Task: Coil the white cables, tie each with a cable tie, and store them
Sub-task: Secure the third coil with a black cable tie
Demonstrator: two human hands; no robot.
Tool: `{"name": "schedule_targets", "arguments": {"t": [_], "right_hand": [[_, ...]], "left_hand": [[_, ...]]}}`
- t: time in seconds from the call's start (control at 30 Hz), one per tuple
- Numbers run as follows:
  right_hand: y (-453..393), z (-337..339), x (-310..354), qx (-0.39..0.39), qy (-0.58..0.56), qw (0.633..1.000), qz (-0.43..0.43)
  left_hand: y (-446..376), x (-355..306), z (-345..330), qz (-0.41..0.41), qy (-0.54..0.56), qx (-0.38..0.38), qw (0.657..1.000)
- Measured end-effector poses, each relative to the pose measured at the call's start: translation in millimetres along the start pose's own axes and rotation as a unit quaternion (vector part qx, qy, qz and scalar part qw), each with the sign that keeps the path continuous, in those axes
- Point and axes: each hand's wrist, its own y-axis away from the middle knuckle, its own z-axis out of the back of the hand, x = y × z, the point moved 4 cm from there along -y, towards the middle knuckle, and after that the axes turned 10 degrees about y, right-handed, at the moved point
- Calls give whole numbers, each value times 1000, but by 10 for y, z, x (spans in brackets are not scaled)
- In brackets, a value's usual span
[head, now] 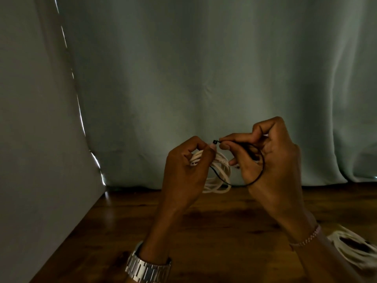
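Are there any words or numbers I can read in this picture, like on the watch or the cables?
None: no word, number or sign can be read anywhere.
The watch: only its metal band shows, with no writing.
The coiled white cable, black cable tie and curtain: no print visible.

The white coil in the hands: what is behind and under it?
Behind the white coil hangs a grey-green curtain. Below it is the wooden table; the coil is held above it. The left hand and right hand cover the coil's sides.
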Motion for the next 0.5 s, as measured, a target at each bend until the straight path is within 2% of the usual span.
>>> {"name": "schedule_targets", "arguments": {"t": [0.5], "right_hand": [[-21, 34, 67, 22, -1, 1000, -8]], "left_hand": [[1, -3, 4, -3, -6, 5, 1000]]}}
